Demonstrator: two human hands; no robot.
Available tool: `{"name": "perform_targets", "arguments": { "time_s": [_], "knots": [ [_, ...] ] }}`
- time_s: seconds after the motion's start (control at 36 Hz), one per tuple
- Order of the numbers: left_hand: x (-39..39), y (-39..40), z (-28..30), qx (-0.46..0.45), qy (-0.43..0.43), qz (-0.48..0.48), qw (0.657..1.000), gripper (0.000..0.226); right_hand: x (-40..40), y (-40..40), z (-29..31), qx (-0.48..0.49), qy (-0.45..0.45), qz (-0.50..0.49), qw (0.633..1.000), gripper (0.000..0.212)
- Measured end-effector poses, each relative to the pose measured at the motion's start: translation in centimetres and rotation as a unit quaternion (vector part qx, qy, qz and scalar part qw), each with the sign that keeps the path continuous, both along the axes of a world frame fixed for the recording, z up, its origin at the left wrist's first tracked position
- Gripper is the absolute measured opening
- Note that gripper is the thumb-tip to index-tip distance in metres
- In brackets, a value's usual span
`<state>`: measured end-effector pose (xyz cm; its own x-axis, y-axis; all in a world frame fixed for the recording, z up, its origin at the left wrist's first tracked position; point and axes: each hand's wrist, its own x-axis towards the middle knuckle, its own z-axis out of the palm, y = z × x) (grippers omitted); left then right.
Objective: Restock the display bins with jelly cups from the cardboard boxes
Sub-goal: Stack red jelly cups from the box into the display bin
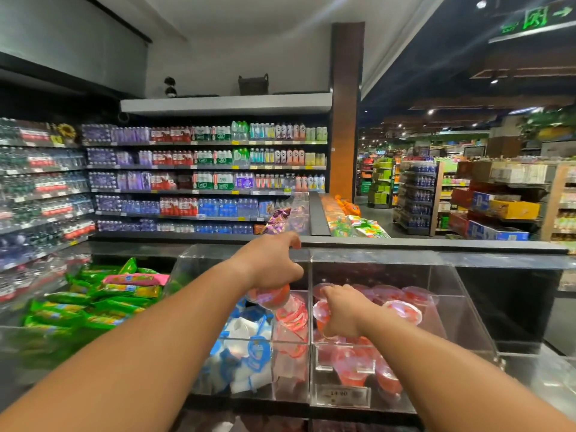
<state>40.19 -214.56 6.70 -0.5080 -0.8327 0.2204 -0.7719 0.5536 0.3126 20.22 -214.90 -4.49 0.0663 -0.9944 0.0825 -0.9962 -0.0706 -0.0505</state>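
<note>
Two clear acrylic display bins stand in front of me. The left bin point(199, 310) holds blue-and-white jelly cups point(246, 353) and, in a narrow section, orange-lidded cups point(291, 319). The right bin point(461, 319) holds red jelly cups point(402, 310). My left hand point(271, 263) is above the left bin, shut on an orange-red jelly cup point(271, 297). My right hand point(343, 313) is inside the right bin, fingers closed on a red jelly cup point(321, 313). No cardboard box is in view.
A heap of green snack packets point(93, 304) lies to the left of the bins. A price tag point(341, 394) sits on the right bin's front. Shelves of bottled drinks point(205, 176) fill the back wall. An aisle with more shelving opens at the right.
</note>
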Motion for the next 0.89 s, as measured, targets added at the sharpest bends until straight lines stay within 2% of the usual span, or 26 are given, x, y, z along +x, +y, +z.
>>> {"name": "perform_targets", "arguments": {
  "time_s": [0.03, 0.11, 0.17, 0.22, 0.31, 0.42, 0.47, 0.5, 0.53, 0.58, 0.64, 0.67, 0.69, 0.75, 0.78, 0.89],
  "knots": [
    [0.1, 0.0, 0.0, -0.003, -0.002, 0.001, 1.000, 0.055, 0.0, -0.2, -0.3, 0.005, -0.002, -0.003, 1.000, 0.069],
    [0.3, -0.2, -0.1, -0.005, 0.002, 0.006, 1.000, 0.053, -0.2, -0.7, -0.9, 0.000, 0.022, 0.002, 1.000, 0.037],
    [0.2, -0.3, -0.2, -0.003, 0.004, 0.008, 1.000, 0.053, -0.4, -0.6, -0.9, 0.000, 0.019, -0.003, 1.000, 0.033],
    [0.0, -0.4, -0.2, 0.001, 0.007, 0.009, 1.000, 0.053, -0.6, -0.3, -1.0, -0.008, 0.019, -0.006, 1.000, 0.037],
    [-0.6, -0.5, -0.4, 0.009, 0.015, 0.009, 1.000, 0.055, -0.7, 0.2, -0.9, -0.026, 0.073, -0.005, 0.997, 0.051],
    [-1.4, -0.2, -0.4, 0.009, 0.036, 0.009, 0.999, 0.054, -0.6, 1.3, 0.5, -0.022, 0.033, 0.000, 0.999, 0.064],
    [-2.0, -0.1, -0.4, 0.009, 0.051, 0.007, 0.999, 0.055, -0.7, 2.2, 2.1, -0.044, -0.071, 0.012, 0.996, 0.061],
    [-2.3, -0.1, -0.4, 0.009, 0.057, 0.006, 0.998, 0.055, -0.7, 2.7, 3.0, -0.047, -0.172, 0.015, 0.984, 0.056],
    [-2.7, 0.0, -0.3, 0.008, 0.063, 0.005, 0.998, 0.055, -0.8, 3.3, 3.9, -0.033, -0.288, 0.018, 0.957, 0.049],
    [-3.6, 0.2, 0.0, 0.005, 0.083, 0.005, 0.997, 0.056, -0.8, 4.4, 5.4, 0.040, -0.489, 0.039, 0.870, 0.038],
    [-4.5, 0.6, 0.4, -0.002, 0.111, 0.002, 0.994, 0.055, -1.2, 5.4, 6.3, 0.106, -0.602, 0.062, 0.789, 0.038],
    [-5.0, 0.8, 0.6, -0.006, 0.124, -0.001, 0.992, 0.055, -1.4, 5.9, 6.6, 0.115, -0.617, 0.072, 0.776, 0.042],
    [-5.4, 1.1, 0.8, -0.005, 0.135, -0.006, 0.991, 0.056, -1.6, 6.2, 6.8, 0.099, -0.605, 0.078, 0.786, 0.048],
    [-6.3, 1.4, 0.9, -0.001, 0.148, -0.004, 0.989, 0.059, -1.9, 6.9, 7.4, 0.026, -0.521, 0.080, 0.849, 0.058],
    [-6.8, 1.5, 0.9, -0.004, 0.145, 0.004, 0.989, 0.058, -1.8, 7.2, 7.7, -0.007, -0.490, 0.084, 0.868, 0.063],
    [-8.5, 2.0, 0.7, -0.033, 0.150, 0.043, 0.987, 0.053, -0.6, 8.5, 8.5, -0.083, -0.484, 0.114, 0.864, 0.085]
  ]
}}
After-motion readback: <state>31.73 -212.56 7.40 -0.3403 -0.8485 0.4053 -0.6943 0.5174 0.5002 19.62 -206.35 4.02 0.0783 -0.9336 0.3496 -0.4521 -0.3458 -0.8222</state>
